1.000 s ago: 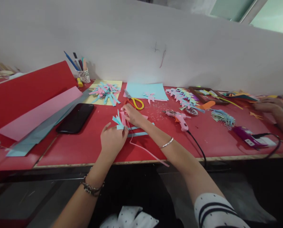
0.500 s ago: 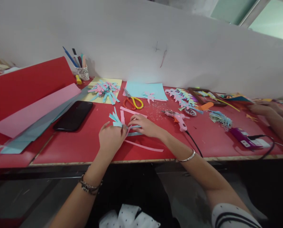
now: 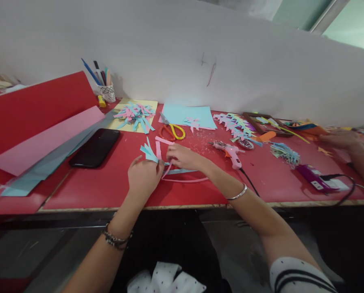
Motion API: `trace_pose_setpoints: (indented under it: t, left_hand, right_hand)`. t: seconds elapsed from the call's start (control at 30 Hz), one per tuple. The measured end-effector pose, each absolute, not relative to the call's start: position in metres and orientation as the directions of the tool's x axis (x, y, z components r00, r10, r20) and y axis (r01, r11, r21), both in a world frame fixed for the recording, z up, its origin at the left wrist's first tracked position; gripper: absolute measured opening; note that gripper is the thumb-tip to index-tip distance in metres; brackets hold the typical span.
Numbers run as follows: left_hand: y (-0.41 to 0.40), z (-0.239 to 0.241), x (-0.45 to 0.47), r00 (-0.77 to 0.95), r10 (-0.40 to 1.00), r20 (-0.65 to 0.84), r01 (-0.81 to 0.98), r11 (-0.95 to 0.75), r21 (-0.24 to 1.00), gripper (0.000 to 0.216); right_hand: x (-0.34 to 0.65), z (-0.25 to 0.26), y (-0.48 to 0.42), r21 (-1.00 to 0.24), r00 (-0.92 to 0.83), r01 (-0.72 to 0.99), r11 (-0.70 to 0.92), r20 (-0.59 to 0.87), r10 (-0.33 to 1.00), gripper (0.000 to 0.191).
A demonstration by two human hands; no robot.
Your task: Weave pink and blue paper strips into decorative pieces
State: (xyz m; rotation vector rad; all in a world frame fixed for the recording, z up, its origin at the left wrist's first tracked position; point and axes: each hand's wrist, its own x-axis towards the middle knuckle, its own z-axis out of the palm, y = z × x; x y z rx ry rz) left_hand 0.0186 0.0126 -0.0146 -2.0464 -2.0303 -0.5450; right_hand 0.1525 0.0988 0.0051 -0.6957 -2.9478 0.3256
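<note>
My left hand (image 3: 144, 176) is closed on a bunch of paper strips, thumb against forefinger. Light blue strips (image 3: 149, 151) fan out beyond its fingers, beside an upright pink strip (image 3: 158, 149). My right hand (image 3: 183, 157) bends over the same bunch, its fingertips pinching a narrow pink paper strip (image 3: 167, 170) that runs down to the left thumb. Nearer to me, a long pink strip (image 3: 184, 180) curves across the red table below a light blue strip (image 3: 182, 171). Part of the bunch is hidden by my fingers.
Yellow-handled scissors (image 3: 172, 129) lie behind my hands. A pink glue gun (image 3: 230, 151) with a black cord is to the right, a black phone (image 3: 95, 148) to the left. Cut strips (image 3: 136, 114) are piled on yellow paper. Another person's hand (image 3: 337, 138) works at far right.
My right hand has shifted slightly left and up, lifting the pink strip's end near the left thumb. The long pink strip in front has swung upward on its right side.
</note>
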Motion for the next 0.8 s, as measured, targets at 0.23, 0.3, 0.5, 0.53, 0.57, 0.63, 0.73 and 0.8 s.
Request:
trace_pose_setpoints:
  t: [0.23,0.3,0.5,0.53,0.57,0.63,0.73,0.8]
  left_hand:
    - [0.013,-0.015,0.018,-0.029,0.930,0.366,0.994,-0.011,0.105,0.049]
    - [0.013,-0.014,0.018,-0.029,0.927,0.374,0.995,-0.008,0.097,0.048]
    - [0.012,-0.012,0.018,0.000,0.906,0.423,0.996,-0.039,0.082,0.049]
    - [0.012,-0.013,0.018,0.003,0.902,0.432,0.996,-0.040,0.078,0.048]
    - [0.012,-0.013,0.018,0.005,0.901,0.434,0.996,-0.042,0.076,0.048]
    - [0.012,-0.014,0.018,0.002,0.904,0.428,0.996,-0.040,0.081,0.047]
    - [0.012,-0.015,0.018,-0.006,0.912,0.410,0.995,-0.035,0.092,0.046]
    - [0.012,-0.015,0.018,-0.009,0.917,0.399,0.995,-0.030,0.091,0.047]
  right_hand:
    - [0.138,0.012,0.106,0.061,-0.943,0.305,0.950,-0.116,0.311,0.013]
    - [0.136,0.011,0.106,0.102,-0.952,0.284,0.953,-0.088,0.293,0.011]
    - [0.137,0.006,0.103,-0.054,-0.951,0.310,0.949,-0.014,0.310,0.037]
    - [0.138,0.005,0.103,-0.100,-0.944,0.326,0.940,0.014,0.329,0.043]
    - [0.139,0.004,0.103,-0.143,-0.934,0.344,0.928,0.045,0.354,0.048]
    - [0.143,0.005,0.101,-0.218,-0.910,0.380,0.899,0.087,0.405,0.051]
    - [0.150,0.015,0.093,-0.288,-0.871,0.445,0.848,0.083,0.485,0.030]
    - [0.155,0.025,0.084,-0.280,-0.838,0.514,0.811,0.039,0.545,0.015]
